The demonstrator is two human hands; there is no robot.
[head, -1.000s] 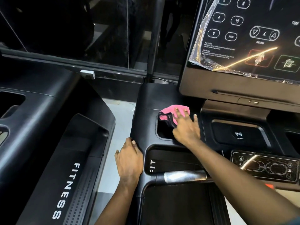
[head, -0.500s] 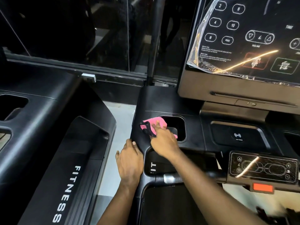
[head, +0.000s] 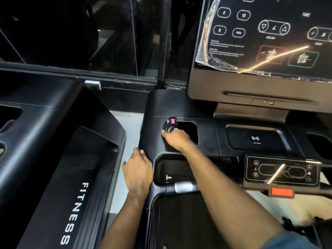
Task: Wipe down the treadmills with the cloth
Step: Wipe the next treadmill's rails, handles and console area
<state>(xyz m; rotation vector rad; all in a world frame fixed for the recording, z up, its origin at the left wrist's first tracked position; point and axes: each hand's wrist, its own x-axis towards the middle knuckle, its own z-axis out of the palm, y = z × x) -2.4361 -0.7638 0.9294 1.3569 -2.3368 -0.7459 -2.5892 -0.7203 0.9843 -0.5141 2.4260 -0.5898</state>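
A black treadmill console (head: 181, 106) stands in front of me, with a cup-holder recess (head: 190, 131) in its left wing. My right hand (head: 177, 138) holds a bunched pink and black cloth (head: 170, 125) against the recess's left rim; most of the cloth is hidden under my fingers. My left hand (head: 137, 170) rests flat on the console's left outer edge, fingers straight.
A second treadmill (head: 75, 177) marked FITNESS stands to the left across a narrow strip of pale floor (head: 129, 126). The display (head: 265, 36) with its peeling film rises at upper right. A small control panel (head: 282, 171) and a red stop tab (head: 281, 192) sit at right.
My right hand swept the cloth leftward from the recess's right side to its left rim, and the cloth is more bunched now. My left hand stayed in place.
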